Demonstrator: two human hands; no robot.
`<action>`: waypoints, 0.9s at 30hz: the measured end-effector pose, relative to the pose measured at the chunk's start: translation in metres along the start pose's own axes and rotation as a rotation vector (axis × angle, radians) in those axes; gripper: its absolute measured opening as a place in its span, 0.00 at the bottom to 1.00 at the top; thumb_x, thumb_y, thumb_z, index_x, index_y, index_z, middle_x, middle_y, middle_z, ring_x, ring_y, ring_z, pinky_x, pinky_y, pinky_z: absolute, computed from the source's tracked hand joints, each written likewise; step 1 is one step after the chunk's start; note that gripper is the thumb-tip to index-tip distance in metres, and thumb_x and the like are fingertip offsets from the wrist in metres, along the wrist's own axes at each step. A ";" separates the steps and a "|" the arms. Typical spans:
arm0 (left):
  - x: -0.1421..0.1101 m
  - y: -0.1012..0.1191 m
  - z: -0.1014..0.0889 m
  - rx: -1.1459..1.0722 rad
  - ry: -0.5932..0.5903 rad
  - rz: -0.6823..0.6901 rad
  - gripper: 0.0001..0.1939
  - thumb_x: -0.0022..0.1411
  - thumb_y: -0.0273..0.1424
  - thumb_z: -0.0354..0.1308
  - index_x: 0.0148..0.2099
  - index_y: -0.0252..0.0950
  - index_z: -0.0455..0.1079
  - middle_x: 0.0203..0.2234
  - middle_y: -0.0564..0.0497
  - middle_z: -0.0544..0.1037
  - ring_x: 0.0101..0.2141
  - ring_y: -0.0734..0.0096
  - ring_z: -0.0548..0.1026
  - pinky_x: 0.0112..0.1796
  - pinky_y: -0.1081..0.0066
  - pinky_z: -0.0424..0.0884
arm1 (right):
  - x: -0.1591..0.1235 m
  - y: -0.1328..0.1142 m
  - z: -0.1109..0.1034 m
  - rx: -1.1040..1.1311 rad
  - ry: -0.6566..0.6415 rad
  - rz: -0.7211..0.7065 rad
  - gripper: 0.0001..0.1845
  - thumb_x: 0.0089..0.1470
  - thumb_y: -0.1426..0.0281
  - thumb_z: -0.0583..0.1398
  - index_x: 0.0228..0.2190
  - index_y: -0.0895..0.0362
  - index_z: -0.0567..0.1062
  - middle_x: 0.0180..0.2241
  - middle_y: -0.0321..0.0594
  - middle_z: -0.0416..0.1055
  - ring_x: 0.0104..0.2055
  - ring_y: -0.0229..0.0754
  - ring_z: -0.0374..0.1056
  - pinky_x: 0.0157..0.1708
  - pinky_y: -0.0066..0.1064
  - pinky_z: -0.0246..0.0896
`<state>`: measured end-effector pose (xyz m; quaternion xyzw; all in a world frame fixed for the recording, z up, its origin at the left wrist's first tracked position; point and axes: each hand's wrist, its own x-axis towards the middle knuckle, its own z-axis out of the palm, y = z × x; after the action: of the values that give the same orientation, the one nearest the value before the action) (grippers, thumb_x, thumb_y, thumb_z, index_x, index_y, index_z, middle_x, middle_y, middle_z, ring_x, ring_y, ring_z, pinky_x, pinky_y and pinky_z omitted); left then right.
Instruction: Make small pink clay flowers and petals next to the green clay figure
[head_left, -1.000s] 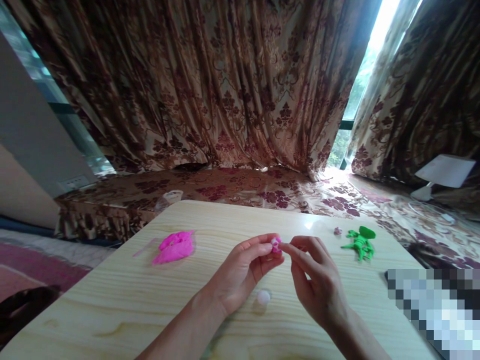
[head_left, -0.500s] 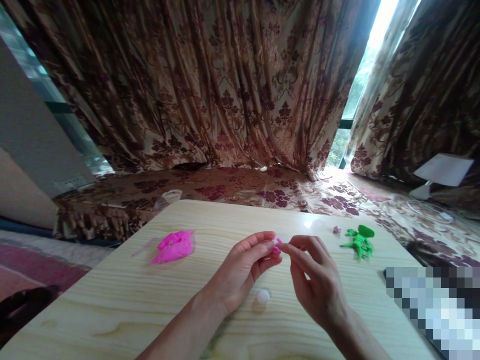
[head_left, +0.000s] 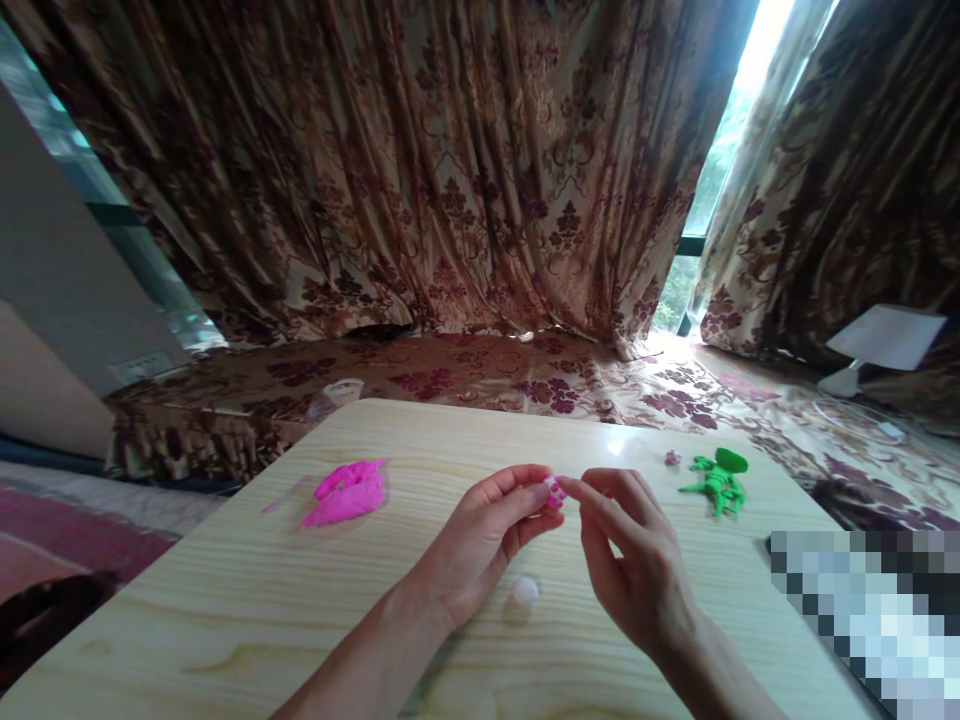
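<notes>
Above the middle of the light wooden table (head_left: 225, 610), my left hand (head_left: 480, 545) pinches a small pink-and-white clay piece (head_left: 554, 492) between thumb and fingertips. My right hand (head_left: 637, 570) meets it from the right, its fingertips pressed on the same piece. A small white clay ball (head_left: 526, 591) lies on the table just below the hands. A flat lump of pink clay (head_left: 346, 493) on clear film lies to the left.
A green clay figure (head_left: 716, 480) and a tiny purple bit (head_left: 673, 458) lie at the table's far right. A blurred-out patch (head_left: 870, 620) covers the right front corner. Patterned curtains (head_left: 450, 170) and a cloth-covered ledge stand behind the table.
The pink-and-white piece has been turned and pressed a little between the fingertips; both hands stay in nearly the same place.
</notes>
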<state>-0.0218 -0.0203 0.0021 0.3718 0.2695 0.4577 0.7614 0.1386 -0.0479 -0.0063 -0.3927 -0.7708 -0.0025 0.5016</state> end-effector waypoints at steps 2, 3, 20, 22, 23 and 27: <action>0.000 0.001 0.000 -0.013 0.007 -0.003 0.13 0.56 0.27 0.57 0.44 0.32 0.67 0.36 0.45 0.75 0.37 0.72 0.73 0.49 0.65 0.66 | 0.001 0.000 -0.002 0.001 0.051 0.007 0.25 0.50 0.82 0.53 0.48 0.52 0.68 0.38 0.44 0.65 0.39 0.42 0.61 0.36 0.38 0.61; 0.000 0.002 0.000 -0.025 0.008 -0.007 0.13 0.56 0.27 0.57 0.45 0.32 0.67 0.36 0.45 0.75 0.37 0.71 0.73 0.49 0.64 0.65 | 0.002 0.000 -0.002 -0.001 0.070 0.010 0.24 0.50 0.82 0.53 0.48 0.52 0.68 0.38 0.44 0.65 0.39 0.43 0.61 0.37 0.38 0.61; 0.001 0.005 -0.004 -0.266 -0.050 -0.094 0.14 0.58 0.27 0.54 0.47 0.31 0.67 0.34 0.48 0.74 0.33 0.73 0.74 0.43 0.65 0.70 | -0.001 0.000 0.006 0.006 0.056 0.017 0.22 0.52 0.81 0.54 0.47 0.53 0.68 0.37 0.44 0.66 0.40 0.43 0.62 0.37 0.38 0.61; 0.001 0.004 -0.003 -0.223 -0.044 -0.075 0.14 0.58 0.27 0.54 0.47 0.32 0.67 0.35 0.47 0.74 0.33 0.73 0.74 0.43 0.66 0.70 | 0.000 -0.001 0.007 -0.001 0.062 0.014 0.19 0.52 0.80 0.54 0.45 0.53 0.70 0.37 0.43 0.66 0.39 0.43 0.62 0.36 0.38 0.61; 0.001 0.004 -0.002 -0.199 -0.038 -0.065 0.14 0.57 0.27 0.55 0.47 0.32 0.67 0.35 0.47 0.74 0.34 0.73 0.74 0.43 0.66 0.70 | 0.001 -0.001 0.007 -0.006 0.070 0.019 0.18 0.52 0.79 0.55 0.44 0.53 0.71 0.36 0.43 0.66 0.39 0.43 0.63 0.36 0.38 0.61; -0.001 0.003 0.002 -0.132 -0.024 -0.047 0.14 0.55 0.25 0.57 0.46 0.31 0.67 0.37 0.45 0.74 0.36 0.72 0.74 0.45 0.67 0.68 | 0.002 -0.001 0.007 -0.017 0.105 0.065 0.13 0.52 0.77 0.56 0.40 0.53 0.72 0.35 0.42 0.66 0.38 0.43 0.64 0.36 0.38 0.62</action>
<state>-0.0225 -0.0208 0.0060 0.3199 0.2384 0.4519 0.7979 0.1326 -0.0447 -0.0077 -0.4208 -0.7302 -0.0133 0.5381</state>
